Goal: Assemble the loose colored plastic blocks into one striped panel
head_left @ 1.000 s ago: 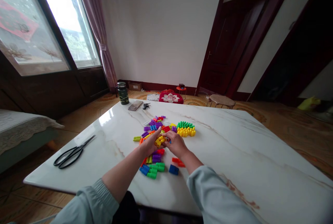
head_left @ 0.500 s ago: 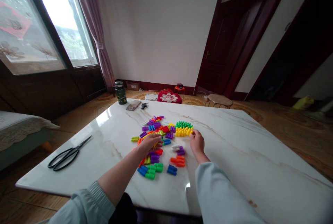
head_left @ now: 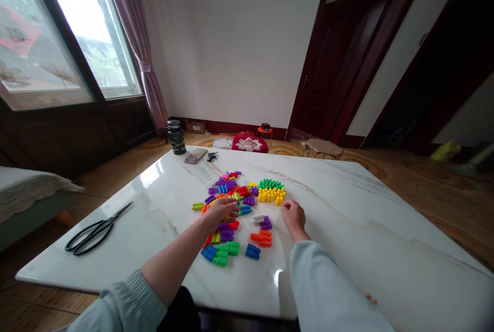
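Note:
My left hand (head_left: 221, 211) is over the middle of a loose pile of coloured plastic toy blocks (head_left: 230, 186), its fingers bent downward. A bit of yellow shows under those fingers, but most of what they hold is hidden. My right hand (head_left: 294, 215) is closed just right of and nearer than a group of yellow blocks (head_left: 270, 195); nothing shows in its fingers. Green blocks (head_left: 270, 184) stand in rows behind the yellow ones. Between my hands are a white and purple pair (head_left: 262, 221), orange blocks (head_left: 261, 239) and a blue block (head_left: 252, 251).
Black-handled scissors (head_left: 96, 231) lie on the left of the marble-patterned table (head_left: 347, 229). At the far left corner stand a camouflage flask (head_left: 176, 139), a phone (head_left: 195, 155) and keys (head_left: 211, 156). A round stool (head_left: 323, 147) is beyond the table.
My right hand has drawn slightly away from the yellow blocks, leaving a small gap. My left hand stays over the pile. The view has shifted slightly.

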The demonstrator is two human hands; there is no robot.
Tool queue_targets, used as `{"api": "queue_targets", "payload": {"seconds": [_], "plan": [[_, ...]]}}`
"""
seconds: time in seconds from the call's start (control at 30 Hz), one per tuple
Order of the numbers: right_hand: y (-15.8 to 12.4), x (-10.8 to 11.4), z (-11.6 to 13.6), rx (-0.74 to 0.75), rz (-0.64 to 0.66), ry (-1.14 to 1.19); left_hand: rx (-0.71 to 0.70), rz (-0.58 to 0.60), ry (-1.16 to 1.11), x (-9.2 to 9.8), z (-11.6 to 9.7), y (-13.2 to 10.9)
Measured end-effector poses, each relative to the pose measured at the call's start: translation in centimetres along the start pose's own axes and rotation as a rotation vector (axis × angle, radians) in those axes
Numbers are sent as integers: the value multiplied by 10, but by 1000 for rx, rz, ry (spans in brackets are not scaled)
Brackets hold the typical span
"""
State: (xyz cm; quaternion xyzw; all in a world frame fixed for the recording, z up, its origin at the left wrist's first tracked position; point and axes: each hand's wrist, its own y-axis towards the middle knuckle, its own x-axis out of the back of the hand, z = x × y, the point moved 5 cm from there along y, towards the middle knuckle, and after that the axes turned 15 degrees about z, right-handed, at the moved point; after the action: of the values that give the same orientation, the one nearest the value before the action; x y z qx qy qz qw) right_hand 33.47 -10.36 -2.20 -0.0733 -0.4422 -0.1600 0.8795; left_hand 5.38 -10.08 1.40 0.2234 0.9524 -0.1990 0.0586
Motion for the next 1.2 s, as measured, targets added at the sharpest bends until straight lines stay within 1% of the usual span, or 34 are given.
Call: {"api": "queue_targets", "payload": {"seconds": [0.1,0.17,0.23,0.43,0.53,0.6,0.67,0.73,0.77,0.8,0.83,0.9,0.97,1.03,1.1,1.17,1.2], "plan": [[-2,-7,4,87,79,-15,5,-7,-4,1,0,0],[-1,-11,8,150,93,-23,2,-7,-8,0,-1,0],[0,-14,11,180,100,-33,0,-3,-7,-1,-1,-1],[-3,-13,15,184,118,-51,2,-2,-25,-1,1,1],[-6,-8,27,145,124,-32,0,19,-100,-3,0,2],[-11,-6,47,188,116,9,-8,38,-167,-6,-2,2],[-20,-5,78,338,141,80,-14,38,-224,-7,-3,2],[-35,-9,114,529,245,163,-24,30,-261,-8,-4,2],[-43,-12,129,590,305,192,-37,27,-275,-8,-5,2],[-51,-16,142,613,357,210,-54,27,-289,-9,-6,1],[-57,-19,151,603,394,218,-69,32,-301,-10,-7,0],[-66,-24,163,537,436,206,-106,57,-325,-14,-10,-2],[-69,-27,166,463,425,163,-125,108,-345,-19,-13,-5],[-68,-28,165,417,397,125,-137,167,-359,-24,-15,-6],[-64,-29,160,385,395,136,-150,203,-359,-25,-15,-5],[-60,-31,154,370,421,199,-188,182,-319,-21,-13,-1],[-57,-32,152,365,431,234,-202,146,-270,-17,-12,1]]}}
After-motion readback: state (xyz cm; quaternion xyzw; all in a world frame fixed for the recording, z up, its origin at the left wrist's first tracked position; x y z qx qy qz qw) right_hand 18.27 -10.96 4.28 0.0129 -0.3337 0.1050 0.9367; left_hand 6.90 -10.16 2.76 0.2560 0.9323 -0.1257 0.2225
